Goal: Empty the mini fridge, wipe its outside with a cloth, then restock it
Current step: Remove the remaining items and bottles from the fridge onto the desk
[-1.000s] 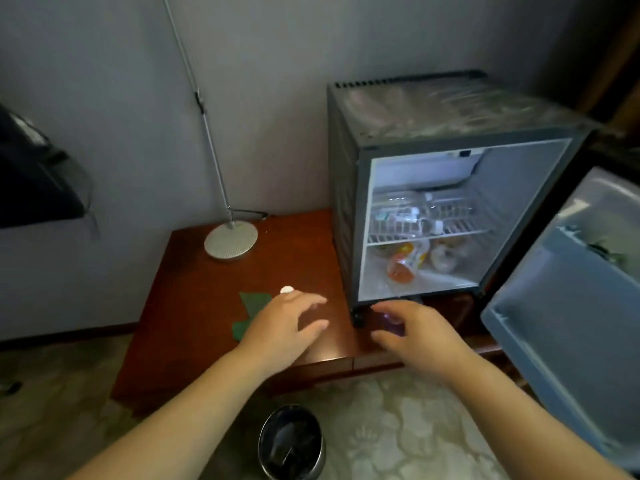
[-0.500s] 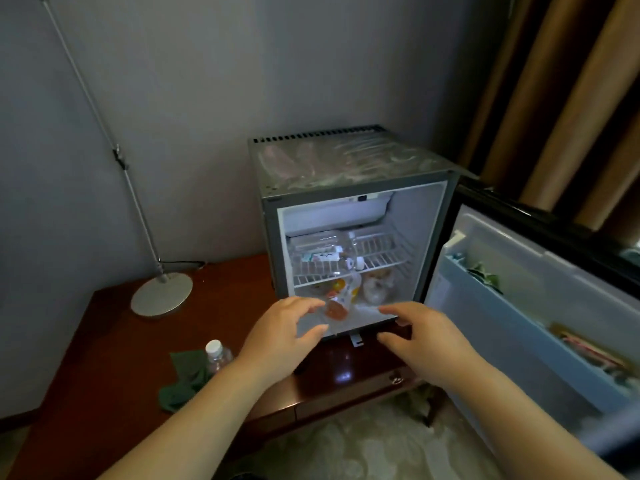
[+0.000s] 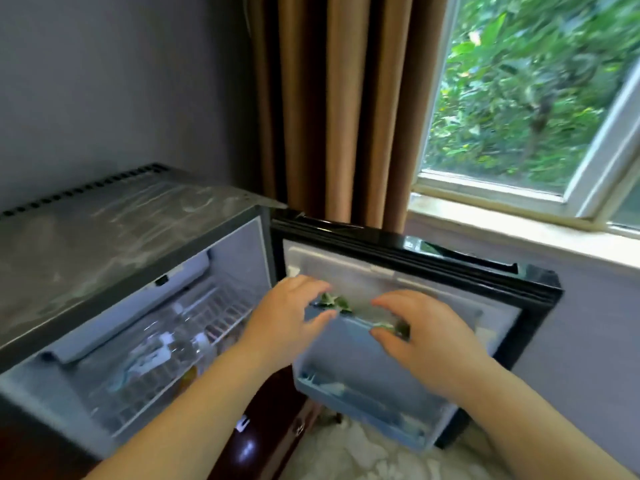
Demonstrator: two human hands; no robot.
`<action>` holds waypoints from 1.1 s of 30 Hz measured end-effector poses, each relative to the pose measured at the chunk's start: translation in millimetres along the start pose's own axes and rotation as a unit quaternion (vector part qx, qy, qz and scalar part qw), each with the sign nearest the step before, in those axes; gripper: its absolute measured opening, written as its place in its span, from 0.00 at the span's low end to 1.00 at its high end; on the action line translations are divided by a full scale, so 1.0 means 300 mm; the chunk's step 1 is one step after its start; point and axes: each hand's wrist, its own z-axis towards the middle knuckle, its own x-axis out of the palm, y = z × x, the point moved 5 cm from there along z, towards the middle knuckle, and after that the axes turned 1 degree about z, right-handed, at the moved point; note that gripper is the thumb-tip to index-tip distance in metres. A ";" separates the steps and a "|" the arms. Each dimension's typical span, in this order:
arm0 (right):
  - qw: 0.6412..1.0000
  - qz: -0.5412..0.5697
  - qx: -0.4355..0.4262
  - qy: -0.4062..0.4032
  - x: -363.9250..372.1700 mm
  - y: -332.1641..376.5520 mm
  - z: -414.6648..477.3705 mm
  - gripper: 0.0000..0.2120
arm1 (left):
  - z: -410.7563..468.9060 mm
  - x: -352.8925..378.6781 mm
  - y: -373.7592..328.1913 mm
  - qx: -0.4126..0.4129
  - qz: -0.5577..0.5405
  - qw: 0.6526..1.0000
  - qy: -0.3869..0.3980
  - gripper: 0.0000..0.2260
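Observation:
The grey mini fridge point(image 3: 104, 237) stands with its door point(image 3: 433, 271) swung open to the right. A clear water bottle point(image 3: 166, 344) lies on the wire shelf inside. Small green packets point(image 3: 334, 301) sit in the door's upper pocket. My left hand point(image 3: 287, 313) hovers at the left end of that pocket, fingers spread, holding nothing. My right hand point(image 3: 419, 334) curls over the pocket's front rim, fingertips touching more green packets point(image 3: 400, 329); whether it grips one is unclear. The frame is blurred.
Brown curtains point(image 3: 346, 98) hang behind the door, and a window point(image 3: 519, 98) with a white sill lies to the right. The dark wooden table point(image 3: 263, 427) shows under the fridge. Patterned floor point(image 3: 363, 455) lies below the door's lower shelf point(image 3: 363, 403).
My view has swung right, from the fridge interior and table to the open door. Both hands have moved from in front of the fridge to the door's upper pocket.

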 end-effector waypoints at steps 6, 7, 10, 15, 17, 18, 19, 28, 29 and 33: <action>0.997 -0.005 0.073 -0.018 0.018 -0.024 0.013 0.21 | 0.115 0.063 0.011 0.128 0.047 0.990 0.036 0.15; 0.997 -0.011 0.080 -0.019 0.024 -0.024 0.013 0.21 | 0.117 0.069 0.016 0.144 0.051 0.987 0.046 0.15; 0.994 -0.038 0.096 -0.022 0.028 -0.025 0.013 0.22 | 0.129 0.064 0.038 0.171 0.064 0.981 0.064 0.14; 0.992 -0.078 0.100 0.002 0.034 -0.001 0.027 0.20 | 0.128 0.053 0.057 0.215 0.064 0.970 0.094 0.13; 0.990 -0.090 0.105 -0.001 0.034 0.008 0.035 0.19 | 0.127 0.041 0.062 0.216 0.048 0.971 0.087 0.11; 0.990 -0.091 0.111 -0.005 0.033 0.011 0.040 0.20 | 0.127 0.035 0.064 0.213 0.039 0.973 0.080 0.11; 0.989 -0.091 0.115 -0.009 0.033 0.016 0.043 0.20 | 0.126 0.028 0.065 0.206 0.026 0.976 0.073 0.11; 0.994 -0.014 0.111 0.008 0.108 0.080 0.111 0.21 | 0.120 -0.008 0.081 0.149 -0.040 0.988 -0.009 0.10; 0.994 0.001 0.114 0.005 0.112 0.077 0.118 0.21 | 0.118 -0.012 0.084 0.147 -0.045 0.988 -0.016 0.10; 0.987 0.091 0.129 -0.022 0.139 0.063 0.148 0.18 | 0.108 -0.023 0.103 0.139 -0.041 0.989 -0.029 0.09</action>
